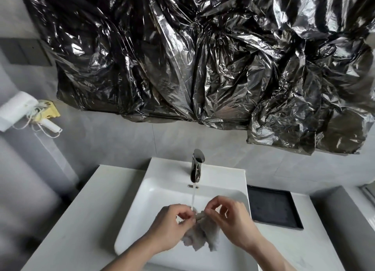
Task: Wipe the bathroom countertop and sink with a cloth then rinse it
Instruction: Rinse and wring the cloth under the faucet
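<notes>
A crumpled grey cloth (200,237) hangs over the white sink (154,195), held between both hands. My left hand (170,224) pinches its upper left edge. My right hand (233,222) grips its upper right edge. A thin stream of water (193,197) runs from the chrome faucet (196,165) onto the top of the cloth, between my fingers. The lower part of the cloth dangles into the basin. The white countertop (81,220) lies on both sides of the sink.
A black square tray (272,207) sits on the counter right of the sink. Crinkled black plastic sheeting (203,57) covers the wall above. A white hair dryer (22,110) hangs on the left wall. A grey ledge (341,216) borders the counter at right.
</notes>
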`<state>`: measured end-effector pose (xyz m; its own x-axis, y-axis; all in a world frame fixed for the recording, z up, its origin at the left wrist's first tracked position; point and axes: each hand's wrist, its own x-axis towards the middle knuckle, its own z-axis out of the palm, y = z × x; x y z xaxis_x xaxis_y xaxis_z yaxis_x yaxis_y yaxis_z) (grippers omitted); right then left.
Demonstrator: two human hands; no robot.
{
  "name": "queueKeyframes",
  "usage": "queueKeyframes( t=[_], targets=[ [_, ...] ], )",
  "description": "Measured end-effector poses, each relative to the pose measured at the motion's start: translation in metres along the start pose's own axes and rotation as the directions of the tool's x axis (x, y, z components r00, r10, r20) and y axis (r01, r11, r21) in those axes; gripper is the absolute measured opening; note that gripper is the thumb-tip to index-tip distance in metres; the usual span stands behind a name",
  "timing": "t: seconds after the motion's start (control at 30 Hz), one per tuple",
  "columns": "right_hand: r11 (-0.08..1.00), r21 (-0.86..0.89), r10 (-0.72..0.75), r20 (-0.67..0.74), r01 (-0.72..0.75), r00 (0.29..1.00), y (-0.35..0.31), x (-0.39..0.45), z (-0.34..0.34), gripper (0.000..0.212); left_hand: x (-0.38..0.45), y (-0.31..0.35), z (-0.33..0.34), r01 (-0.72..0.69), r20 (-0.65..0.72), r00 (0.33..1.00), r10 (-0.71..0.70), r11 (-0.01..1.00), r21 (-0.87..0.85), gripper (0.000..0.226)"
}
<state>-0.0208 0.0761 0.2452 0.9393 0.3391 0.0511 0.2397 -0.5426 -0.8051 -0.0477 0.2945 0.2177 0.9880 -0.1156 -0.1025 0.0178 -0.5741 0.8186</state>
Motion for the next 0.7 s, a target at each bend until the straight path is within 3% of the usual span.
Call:
queueKeyframes(
  t=[0.27, 0.47, 0.57, 0.7],
  targets=[
    [1.0, 0.003, -0.026, -0.031, 0.026, 0.999, 0.0, -0.009, -0.002, 0.015, 0.005, 0.006, -0.016, -0.037, -0.081, 0.996, 0.038, 0.999, 0.012, 0.011],
    [0.999, 0.016, -0.043, -0.123, 0.045, 0.991, -0.009, -0.015, -0.008, 0.018, 0.001, 0.015, -0.015, -0.193, -0.219, 0.939, 0.263, 0.935, 0.297, 0.016],
    [0.992, -0.123, -0.053, -0.16, 0.033, 0.986, -0.001, -0.01, -0.009, 0.018, -0.002, 0.022, -0.014, -0.273, -0.269, 0.883, 0.385, 0.887, 0.373, 0.015],
    [0.962, -0.271, -0.016, -0.144, -0.024, 0.989, 0.013, -0.003, -0.004, 0.011, -0.001, 0.031, -0.013, -0.325, -0.276, 0.853, 0.442, 0.866, 0.381, 0.014]
  ],
)
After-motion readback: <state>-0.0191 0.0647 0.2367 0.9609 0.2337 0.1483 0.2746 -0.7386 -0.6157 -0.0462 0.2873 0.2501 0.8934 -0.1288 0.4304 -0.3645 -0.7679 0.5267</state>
